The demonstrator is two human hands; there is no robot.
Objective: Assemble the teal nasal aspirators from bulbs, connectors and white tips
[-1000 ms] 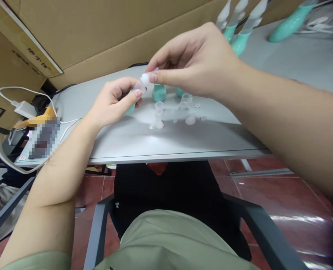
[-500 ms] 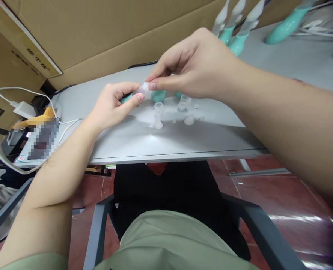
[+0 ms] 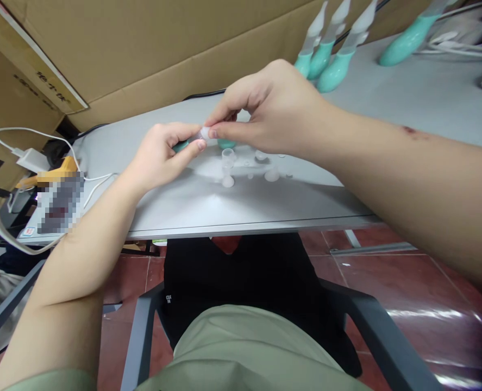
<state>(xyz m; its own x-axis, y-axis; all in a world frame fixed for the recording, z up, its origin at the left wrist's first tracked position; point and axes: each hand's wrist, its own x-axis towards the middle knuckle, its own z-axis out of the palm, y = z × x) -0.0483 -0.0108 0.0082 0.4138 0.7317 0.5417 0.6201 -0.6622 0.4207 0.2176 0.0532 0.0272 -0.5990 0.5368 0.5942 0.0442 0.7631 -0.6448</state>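
My left hand (image 3: 153, 155) is closed around a teal bulb nasal aspirator (image 3: 181, 146), its clear neck pointing right. At the end of that neck, my right hand (image 3: 277, 111) pinches a small whitish piece (image 3: 205, 133) between thumb and fingers; the fingers partly hide it. Another teal bulb (image 3: 226, 144) shows behind, mostly covered by my right hand. Below the hands, a clear cup-like part (image 3: 227, 156) stands on the table near a translucent white tip (image 3: 228, 181). Farther right lie a second whitish tip (image 3: 271, 175) and several tiny discs.
Several teal aspirators (image 3: 336, 70) with white tips stand at the back right, and another (image 3: 409, 42) is beyond them. Cardboard (image 3: 143, 49) walls the table's rear. At left are a blurred-out device (image 3: 61, 203), a yellow tool (image 3: 51, 174) and white cables (image 3: 29, 129).
My right hand has moved slightly left and down, still pinching the whitish piece at the aspirator's neck. The left hand keeps its grip almost unmoved. The view has shifted a little.
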